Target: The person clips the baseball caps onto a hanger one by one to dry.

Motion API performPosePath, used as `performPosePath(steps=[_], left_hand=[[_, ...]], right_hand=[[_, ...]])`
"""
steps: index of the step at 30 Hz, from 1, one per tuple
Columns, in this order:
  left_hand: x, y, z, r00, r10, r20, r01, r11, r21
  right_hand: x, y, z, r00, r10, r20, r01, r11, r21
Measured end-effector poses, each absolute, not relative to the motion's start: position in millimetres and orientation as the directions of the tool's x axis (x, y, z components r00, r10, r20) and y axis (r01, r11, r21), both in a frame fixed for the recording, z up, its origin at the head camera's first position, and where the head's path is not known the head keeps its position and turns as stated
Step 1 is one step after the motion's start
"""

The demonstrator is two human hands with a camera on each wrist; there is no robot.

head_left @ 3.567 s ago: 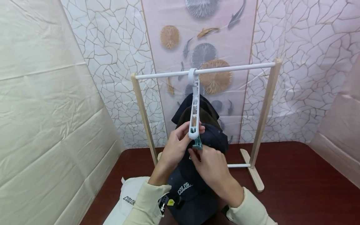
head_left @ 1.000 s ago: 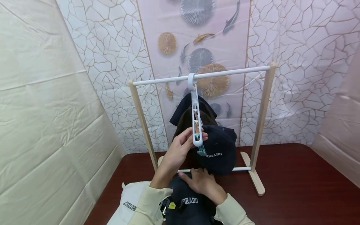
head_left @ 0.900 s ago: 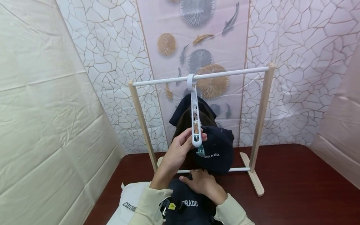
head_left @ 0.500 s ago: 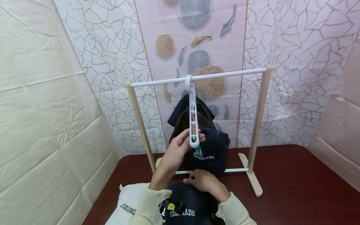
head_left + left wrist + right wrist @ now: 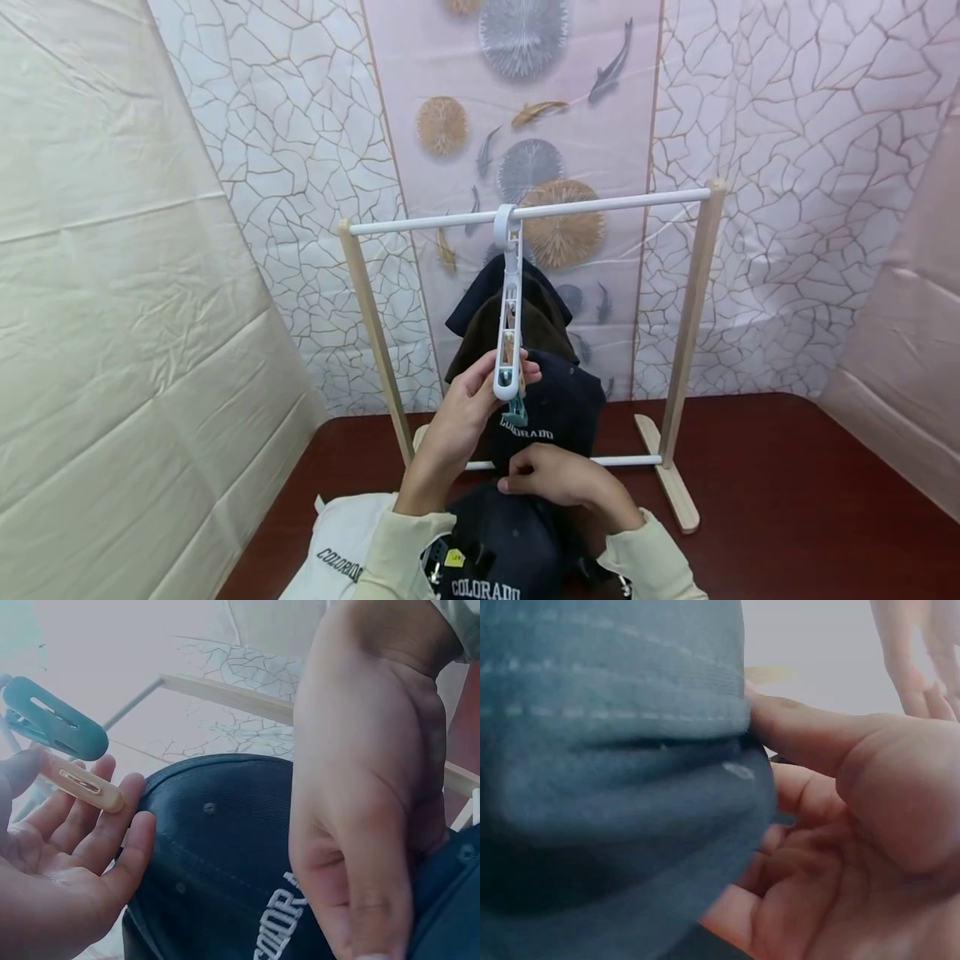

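A white clip hanger (image 5: 507,333) hooks over the rack's top bar, its long arm pointing toward me. My left hand (image 5: 457,412) holds its near end, thumb against a peach clip (image 5: 82,780) beside a teal clip (image 5: 56,720). From the hanger hangs a navy cap (image 5: 555,400) lettered COLORADO, just beyond the left fingers. Below, another navy cap (image 5: 502,533) lies on the table. My right hand (image 5: 566,477) pinches its back edge between thumb and fingers; in the right wrist view the navy cloth (image 5: 630,787) folds at the thumb. The curled fingertips are partly hidden.
A wooden rack with a white top bar (image 5: 615,203) stands on the dark red table (image 5: 765,483). Behind the hanging navy cap are a brown cap (image 5: 480,333) and another dark cap (image 5: 480,292). A white cap (image 5: 341,533) lies at front left.
My right hand has left the teal clip, come down to the lower navy cap, rested flat on it, and now pinches its edge. The hanging cap has swung left. My left hand keeps its hold.
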State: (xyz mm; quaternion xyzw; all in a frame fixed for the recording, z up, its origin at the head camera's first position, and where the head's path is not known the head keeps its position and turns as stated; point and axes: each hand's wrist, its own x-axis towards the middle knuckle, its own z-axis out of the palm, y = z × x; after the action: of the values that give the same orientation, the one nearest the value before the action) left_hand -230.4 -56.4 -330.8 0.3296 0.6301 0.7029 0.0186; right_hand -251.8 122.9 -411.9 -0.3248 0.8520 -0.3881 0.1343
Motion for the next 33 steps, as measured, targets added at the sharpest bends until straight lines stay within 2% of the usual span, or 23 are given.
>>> performPosePath(steps=[11,18,26,30,33], left_hand=[[-233.3,-55.8,-336.0,-0.778,0.426,0.462,0.411,-0.21,0.887],[-231.0,-56.0,-335.9,-0.814,0.363,0.453,0.409,-0.195,0.891],[-230.8,-56.4,-334.1,-0.804,0.356,0.476,0.433,-0.198,0.879],[-230.0,-55.4,-333.0,-0.803,0.351,0.482,0.439,-0.199,0.876],[-230.3,-52.3,-332.1,-0.795,0.365,0.485,0.436,-0.212,0.875]], right_hand=[[-239.4,124.6,-391.2,-0.747,-0.661,0.068,-0.436,0.41,-0.801],[-230.5,127.0,-374.4,-0.76,-0.638,0.128,-0.468,0.399,-0.789],[-221.0,133.6,-359.8,-0.788,-0.587,0.185,-0.487,0.409,-0.772],[-216.8,133.5,-355.1,-0.83,-0.525,0.19,-0.475,0.486,-0.734],[-211.5,130.5,-351.6,-0.887,-0.418,0.195,-0.436,0.62,-0.652]])
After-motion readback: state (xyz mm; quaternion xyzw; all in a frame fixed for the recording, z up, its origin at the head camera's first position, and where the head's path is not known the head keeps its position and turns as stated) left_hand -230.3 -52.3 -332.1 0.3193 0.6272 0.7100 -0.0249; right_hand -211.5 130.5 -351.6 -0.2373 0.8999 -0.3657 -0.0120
